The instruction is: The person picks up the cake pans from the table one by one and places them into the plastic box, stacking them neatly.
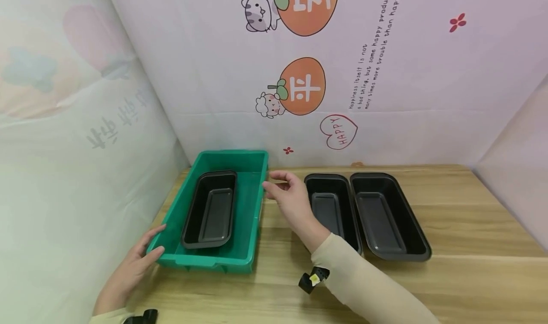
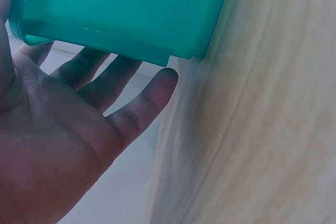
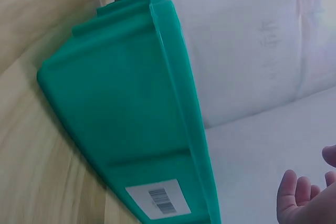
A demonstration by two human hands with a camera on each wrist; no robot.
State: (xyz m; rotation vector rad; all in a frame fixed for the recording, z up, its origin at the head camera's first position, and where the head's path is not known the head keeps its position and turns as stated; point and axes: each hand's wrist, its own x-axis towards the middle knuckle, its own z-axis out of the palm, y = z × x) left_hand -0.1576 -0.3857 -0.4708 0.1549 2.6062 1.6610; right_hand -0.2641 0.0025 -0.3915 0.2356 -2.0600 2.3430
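A green plastic bin [image 1: 252, 238] stands on the left of the table, with one black loaf pan [image 1: 216, 214] lying lengthwise inside it. My left hand [image 1: 132, 267] holds the bin's near left corner, thumb and fingers spread around it. The left wrist view has the fingers of the left hand [image 2: 68, 114] along the outer wall of the bin [image 2: 121, 14]. Just right of the bin's right rim hovers my right hand [image 1: 293, 200], its fingers loosely bent and nothing in them. That hand [image 3: 310, 198] appears beside the bin's labelled long wall [image 3: 121, 114] in the right wrist view.
Two more black loaf pans stand side by side on the wooden table [image 1: 462, 219]: a left one [image 1: 327, 205], partly covered by my right forearm, and a right one [image 1: 381, 219]. A printed cloth [image 1: 214, 76] rises behind the table and another along its left.
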